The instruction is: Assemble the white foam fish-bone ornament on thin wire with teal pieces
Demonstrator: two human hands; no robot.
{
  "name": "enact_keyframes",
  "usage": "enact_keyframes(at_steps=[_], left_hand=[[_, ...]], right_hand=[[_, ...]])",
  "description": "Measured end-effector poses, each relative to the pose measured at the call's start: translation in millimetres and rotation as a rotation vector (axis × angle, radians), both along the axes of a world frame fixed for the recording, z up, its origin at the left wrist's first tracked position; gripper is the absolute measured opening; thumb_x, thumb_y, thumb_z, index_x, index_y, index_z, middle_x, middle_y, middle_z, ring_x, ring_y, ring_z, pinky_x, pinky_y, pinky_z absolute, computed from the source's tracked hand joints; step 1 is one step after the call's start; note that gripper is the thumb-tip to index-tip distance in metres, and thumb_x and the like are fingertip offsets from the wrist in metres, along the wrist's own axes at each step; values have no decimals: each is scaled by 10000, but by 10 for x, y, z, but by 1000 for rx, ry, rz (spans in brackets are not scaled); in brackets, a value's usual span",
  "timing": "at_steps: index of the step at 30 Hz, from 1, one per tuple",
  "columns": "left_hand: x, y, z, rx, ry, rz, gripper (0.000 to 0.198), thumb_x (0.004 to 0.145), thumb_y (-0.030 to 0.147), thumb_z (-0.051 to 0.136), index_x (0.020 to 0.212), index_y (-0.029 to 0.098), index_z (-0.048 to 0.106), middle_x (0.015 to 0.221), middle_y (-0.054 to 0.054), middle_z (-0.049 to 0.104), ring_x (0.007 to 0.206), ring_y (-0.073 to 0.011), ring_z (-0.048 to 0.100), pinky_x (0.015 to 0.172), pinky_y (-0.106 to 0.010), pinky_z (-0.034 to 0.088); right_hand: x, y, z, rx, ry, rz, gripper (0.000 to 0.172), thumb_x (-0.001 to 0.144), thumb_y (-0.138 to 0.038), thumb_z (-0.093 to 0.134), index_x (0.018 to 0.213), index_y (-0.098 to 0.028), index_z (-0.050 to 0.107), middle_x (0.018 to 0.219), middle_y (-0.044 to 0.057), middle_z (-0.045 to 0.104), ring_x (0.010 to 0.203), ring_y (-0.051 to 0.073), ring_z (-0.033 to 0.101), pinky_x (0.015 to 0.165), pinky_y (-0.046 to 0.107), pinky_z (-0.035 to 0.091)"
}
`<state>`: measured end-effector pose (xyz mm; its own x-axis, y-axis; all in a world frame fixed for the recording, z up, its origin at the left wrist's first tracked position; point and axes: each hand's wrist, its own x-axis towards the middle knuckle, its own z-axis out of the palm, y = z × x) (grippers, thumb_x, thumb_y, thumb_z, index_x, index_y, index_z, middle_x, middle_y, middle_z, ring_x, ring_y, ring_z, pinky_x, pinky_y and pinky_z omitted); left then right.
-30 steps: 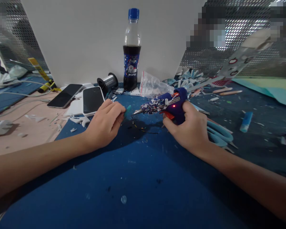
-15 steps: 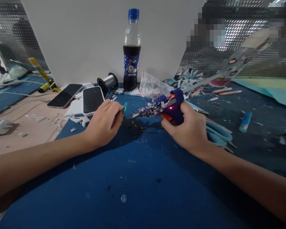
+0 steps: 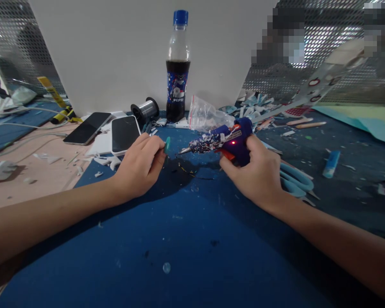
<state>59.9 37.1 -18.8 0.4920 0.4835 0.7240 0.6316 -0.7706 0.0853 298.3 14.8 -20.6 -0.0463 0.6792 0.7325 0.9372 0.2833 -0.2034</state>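
My right hand (image 3: 258, 171) is wrapped round a purple glue gun (image 3: 240, 143) with an orange trigger and a lit red light. Bits of paper cling to the gun's barrel, and a long clear glue stick (image 3: 272, 112) sticks out of its back. The metal nozzle points left, a short gap away from a small green piece (image 3: 167, 145). That thin, rounded piece is pinched between the fingertips of my left hand (image 3: 141, 164); its lower part is hidden. What kind of thing it is I cannot tell.
Behind stand a cola bottle (image 3: 178, 81), a wire spool (image 3: 146, 110) and a plastic zip bag (image 3: 208, 115). Two phones (image 3: 125, 133) lie at left. Blue-handled scissors (image 3: 297, 179) rest beside my right wrist. Paper scraps (image 3: 256, 102) and crayon-like sticks (image 3: 310, 124) lie at right on the blue mat (image 3: 186, 239).
The glue gun has drawn slightly to the right, widening the gap between its nozzle and the green piece. My left hand has stayed almost still.
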Motion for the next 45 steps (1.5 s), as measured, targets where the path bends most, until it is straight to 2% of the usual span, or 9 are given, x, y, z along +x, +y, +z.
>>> enact_keyframes(at_steps=[12, 17, 29, 40, 45], left_hand=[[6, -12, 25, -32, 55, -33, 199, 878, 65, 396, 733, 194, 351, 633, -1, 418, 614, -136, 351, 567, -283, 337], [7, -13, 23, -34, 46, -39, 194, 879, 63, 390, 738, 192, 357, 643, -6, 436, 623, -138, 354, 578, -283, 345], [-12, -13, 20, -20, 31, -90, 163, 881, 57, 396, 766, 169, 426, 664, -17, 478, 666, -142, 377, 605, -273, 363], [-16, -6, 13, 25, 25, -127, 159, 852, 21, 440, 794, 163, 480, 680, -17, 545, 662, -141, 383, 632, -278, 377], [-19, 3, 21, -11, 21, -116, 144, 864, 50, 448, 790, 171, 476, 675, -11, 534, 662, -142, 378, 616, -279, 362]], right_hand=[[-13, -2, 2, -52, 88, -23, 224, 682, -331, 625, 719, -212, 438, 540, 8, 536, 461, 177, 524, 445, 283, 371], [-15, -2, 7, -75, 109, -60, 240, 667, -323, 637, 721, -211, 432, 552, 18, 532, 473, 182, 520, 447, 290, 362], [-22, 1, 33, -139, 194, -41, 220, 684, -311, 645, 770, -210, 470, 610, 38, 570, 494, 184, 526, 449, 302, 376], [-23, -4, 34, -105, 161, -57, 239, 678, -345, 638, 720, -217, 440, 619, 41, 566, 514, 187, 528, 472, 308, 380], [-36, -11, 35, -107, 166, -64, 239, 671, -352, 629, 704, -216, 436, 617, 44, 564, 524, 193, 531, 484, 314, 386]])
